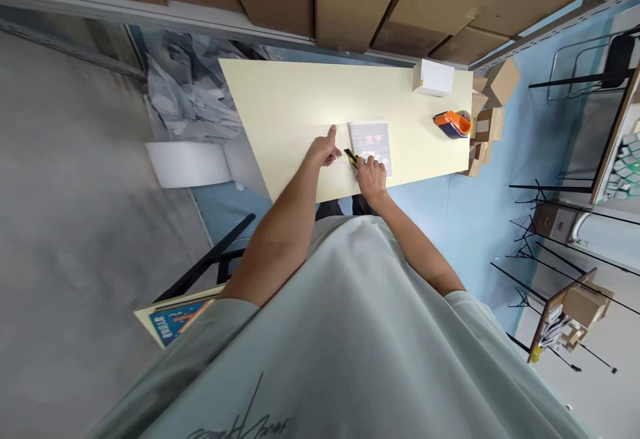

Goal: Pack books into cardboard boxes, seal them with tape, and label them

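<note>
A black and yellow utility knife [351, 157] is gripped in my right hand [371, 176], its tip pointing away to the left. That hand rests over the near edge of a flat, pale rectangular pack [370, 140] with faint pink marks. My left hand [325, 148] is just left of the knife, low over the cream table [300, 99]. Its index finger stretches forward and the other fingers are partly bent, with nothing visible held in them. Whether the blade is out is too small to tell.
An orange and dark tape dispenser [453, 123] and a white box [433, 77] stand on the table's right part. Cardboard boxes [353, 9] line a shelf beyond it. Smaller cartons [489, 125] lie past the right edge. Grey-white wrapping [187, 92] heaps at the left.
</note>
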`<state>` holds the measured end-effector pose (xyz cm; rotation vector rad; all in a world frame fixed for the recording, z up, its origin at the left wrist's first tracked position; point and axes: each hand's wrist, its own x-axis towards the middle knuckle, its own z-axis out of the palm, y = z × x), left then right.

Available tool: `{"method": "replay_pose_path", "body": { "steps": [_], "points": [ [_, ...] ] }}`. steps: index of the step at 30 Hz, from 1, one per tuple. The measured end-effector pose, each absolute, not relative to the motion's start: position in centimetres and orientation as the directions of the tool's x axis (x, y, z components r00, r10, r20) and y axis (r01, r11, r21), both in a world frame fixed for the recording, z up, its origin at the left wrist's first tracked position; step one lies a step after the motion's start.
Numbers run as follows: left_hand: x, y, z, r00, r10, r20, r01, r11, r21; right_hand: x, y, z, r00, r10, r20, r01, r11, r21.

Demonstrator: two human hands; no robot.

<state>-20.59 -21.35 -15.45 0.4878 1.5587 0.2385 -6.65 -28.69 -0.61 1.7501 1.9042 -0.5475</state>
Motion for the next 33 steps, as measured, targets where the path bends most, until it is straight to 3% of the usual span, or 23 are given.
{"method": "replay_pose_path", "body": {
  "steps": [16, 22, 27, 30, 33],
  "points": [
    [-20.5, -21.3, -16.1, -0.054, 0.44, -0.896, 0.154, 0.891, 0.428, -2.3, -37.6, -0.5, -0.104, 0.701, -0.705, 0.975, 0.212, 0.068],
    [-20.7, -21.4, -16.0, -0.09, 0.449, -0.889, 0.159, 0.888, 0.432, 1.0, -37.9, 1.0, -0.205, 0.613, -0.763, 0.96, 0.277, -0.036],
    [-20.3, -23.2, -14.2, -0.068, 0.53, -0.846, 0.15, 0.843, 0.516, 6.8, -33.7, 1.5, -0.137, 0.724, -0.676, 0.987, 0.161, -0.028],
    [-19.9, -26.4, -11.6, -0.136, 0.673, -0.727, 0.332, 0.722, 0.607, 10.8, -29.6, 0.7, -0.004, 0.792, -0.61, 0.999, 0.027, 0.029],
    [-19.8, -30.5, -9.2, -0.286, 0.771, -0.569, 0.641, 0.595, 0.484, 14.2, -25.5, -0.9, 0.096, 0.829, -0.551, 0.995, -0.086, 0.044]
  ]
}}
